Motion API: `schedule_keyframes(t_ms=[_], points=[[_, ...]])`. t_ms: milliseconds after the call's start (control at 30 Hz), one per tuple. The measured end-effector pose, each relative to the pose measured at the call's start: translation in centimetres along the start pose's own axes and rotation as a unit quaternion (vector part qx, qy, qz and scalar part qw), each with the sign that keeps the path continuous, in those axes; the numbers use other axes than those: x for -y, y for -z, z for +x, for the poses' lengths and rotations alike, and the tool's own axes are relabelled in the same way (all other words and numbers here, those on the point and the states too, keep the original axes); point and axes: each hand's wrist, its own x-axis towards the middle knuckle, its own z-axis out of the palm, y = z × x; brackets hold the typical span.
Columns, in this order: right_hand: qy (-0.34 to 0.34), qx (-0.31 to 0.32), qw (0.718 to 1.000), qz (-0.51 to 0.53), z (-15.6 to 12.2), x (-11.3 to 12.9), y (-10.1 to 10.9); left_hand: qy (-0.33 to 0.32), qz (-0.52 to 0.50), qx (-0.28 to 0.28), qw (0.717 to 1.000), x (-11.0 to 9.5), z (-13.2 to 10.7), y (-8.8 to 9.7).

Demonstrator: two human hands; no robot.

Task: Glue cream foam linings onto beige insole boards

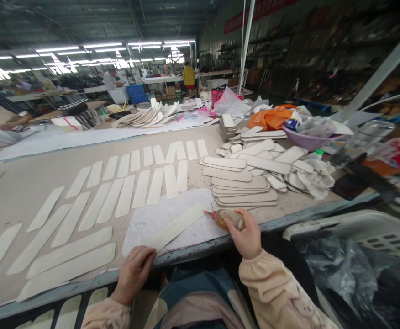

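A long pale strip with rounded ends (179, 227) lies slantwise on a white sheet (140, 224) near the table's front edge. The fingers of my left hand (136, 269) are closed at the strip's near end. My right hand (247, 233) is wrapped around a squeeze bottle (228, 219), which is brownish and see-through with a red nozzle. The bottle is tilted, its nozzle tip at the strip's far end; whether the tip touches cannot be made out. Similar pale strips (127, 195) lie spread in rows to the left.
Dark-edged strips (243, 189) are stacked to the right, beside a loose pile (266, 160). Behind them are a purple basin (309, 139) and an orange bag (271, 118). A white plastic basket (357, 221) with dark plastic stands right of my lap. Other people work farther back.
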Motion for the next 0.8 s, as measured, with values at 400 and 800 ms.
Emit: schedule_keyframes(t_ms=[400,800], points=[[0.002,0.032,0.998,0.053,-0.3,0.5,-2.1,0.062,-0.006,0.022,0.998,-0.3,0.4,0.3],[-0.075,-0.058,0.991,0.094,0.5,0.2,-0.1,0.215,-0.136,0.054,0.966,-0.6,1.3,1.4]])
